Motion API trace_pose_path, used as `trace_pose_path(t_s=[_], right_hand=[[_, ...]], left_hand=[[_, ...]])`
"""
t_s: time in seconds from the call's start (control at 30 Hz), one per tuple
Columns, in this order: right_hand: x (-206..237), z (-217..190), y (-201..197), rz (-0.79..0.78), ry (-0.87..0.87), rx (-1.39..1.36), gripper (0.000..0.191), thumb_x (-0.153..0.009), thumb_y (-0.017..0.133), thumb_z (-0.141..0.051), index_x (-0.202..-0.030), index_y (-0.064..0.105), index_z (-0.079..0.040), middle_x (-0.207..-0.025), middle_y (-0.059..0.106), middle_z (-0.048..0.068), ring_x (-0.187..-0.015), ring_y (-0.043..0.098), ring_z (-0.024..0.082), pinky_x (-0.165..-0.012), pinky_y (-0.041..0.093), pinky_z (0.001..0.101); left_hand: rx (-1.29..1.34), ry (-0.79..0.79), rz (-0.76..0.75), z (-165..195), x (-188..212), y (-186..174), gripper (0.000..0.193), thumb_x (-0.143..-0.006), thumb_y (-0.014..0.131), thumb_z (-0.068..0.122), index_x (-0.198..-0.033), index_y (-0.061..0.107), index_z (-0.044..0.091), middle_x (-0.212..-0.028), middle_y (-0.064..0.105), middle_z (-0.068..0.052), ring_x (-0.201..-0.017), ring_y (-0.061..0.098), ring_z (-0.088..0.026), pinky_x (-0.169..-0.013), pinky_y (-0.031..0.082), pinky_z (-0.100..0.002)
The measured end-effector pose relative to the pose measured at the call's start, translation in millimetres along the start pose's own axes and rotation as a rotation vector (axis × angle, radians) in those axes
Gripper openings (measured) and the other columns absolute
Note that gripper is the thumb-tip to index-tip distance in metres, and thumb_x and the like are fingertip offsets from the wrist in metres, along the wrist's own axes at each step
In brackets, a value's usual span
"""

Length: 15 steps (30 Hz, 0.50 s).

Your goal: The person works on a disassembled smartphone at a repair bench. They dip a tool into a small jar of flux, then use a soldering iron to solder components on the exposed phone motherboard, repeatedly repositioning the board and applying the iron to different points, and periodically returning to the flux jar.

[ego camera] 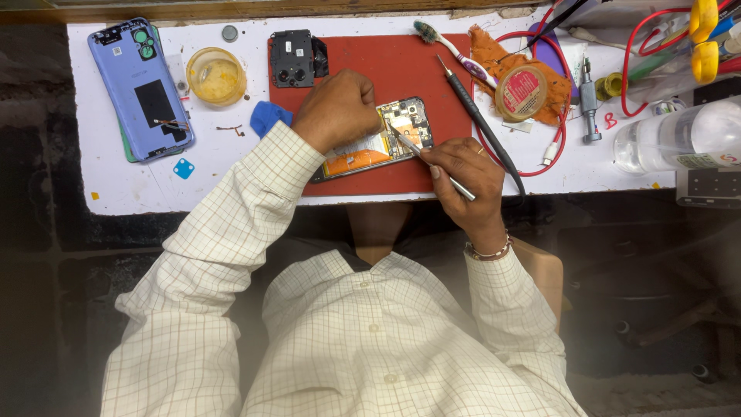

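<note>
the left hand (pixel 337 108) presses the open phone (pixel 378 139) down on the red mat (pixel 432 73) so it stays flat, while the right hand (pixel 463 174) pinches tweezers (pixel 421 154) over it.

A flat rubber work mat (pixel 432 73) on the white bench top (pixel 116 193) is brick red, and the opened phone (pixel 386 139) lying on it shows an orange battery beside black and gold circuitry. To the left lie a lavender-blue plastic phone back cover (pixel 139 89) with a black patch, a translucent yellow round dish (pixel 217 76) and a bright blue scrap of cloth (pixel 269 118); to the right, an orange rag (pixel 505 50) carries a red-and-cream round tape roll (pixel 520 92), ringed by a thin red cable (pixel 557 147). The person's long shirt sleeves (pixel 231 224) are cream with a fine brown check, and a slim silver metal tool (pixel 432 164) crosses the phone.
</note>
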State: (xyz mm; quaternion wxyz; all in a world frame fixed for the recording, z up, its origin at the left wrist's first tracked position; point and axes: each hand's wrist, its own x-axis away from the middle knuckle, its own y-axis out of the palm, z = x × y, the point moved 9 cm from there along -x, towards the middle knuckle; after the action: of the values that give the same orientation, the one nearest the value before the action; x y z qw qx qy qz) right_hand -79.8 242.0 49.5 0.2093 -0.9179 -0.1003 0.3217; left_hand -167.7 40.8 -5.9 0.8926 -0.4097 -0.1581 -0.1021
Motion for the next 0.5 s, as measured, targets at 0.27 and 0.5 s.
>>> trace_pose_path(t_s=[0.27, 0.5], right_hand=[[0.0, 0.1, 0.8, -0.007, 0.001, 0.006, 0.02, -0.09, 0.069, 0.004, -0.11, 0.075, 0.001, -0.099, 0.073, 0.013, -0.094, 0.069, 0.026, -0.085, 0.055, 0.0345], [0.1, -0.4, 0.3, 0.001, -0.003, 0.01, 0.02, -0.09, 0.069, 0.004, -0.109, 0.075, 0.001, -0.099, 0.073, 0.013, -0.094, 0.07, 0.026, -0.086, 0.055, 0.0348]], left_hand=[[0.006, -0.012, -0.005, -3.3, -1.2, 2.3, 0.017, -0.065, 0.078, 0.014, -0.063, 0.063, 0.008, -0.062, 0.068, -0.007, -0.055, 0.063, -0.014, -0.054, 0.051, -0.034], [0.007, -0.016, -0.009, -4.2, -1.5, 3.0, 0.016, -0.065, 0.077, 0.013, -0.063, 0.062, 0.008, -0.06, 0.066, -0.007, -0.054, 0.062, -0.014, -0.053, 0.05, -0.034]])
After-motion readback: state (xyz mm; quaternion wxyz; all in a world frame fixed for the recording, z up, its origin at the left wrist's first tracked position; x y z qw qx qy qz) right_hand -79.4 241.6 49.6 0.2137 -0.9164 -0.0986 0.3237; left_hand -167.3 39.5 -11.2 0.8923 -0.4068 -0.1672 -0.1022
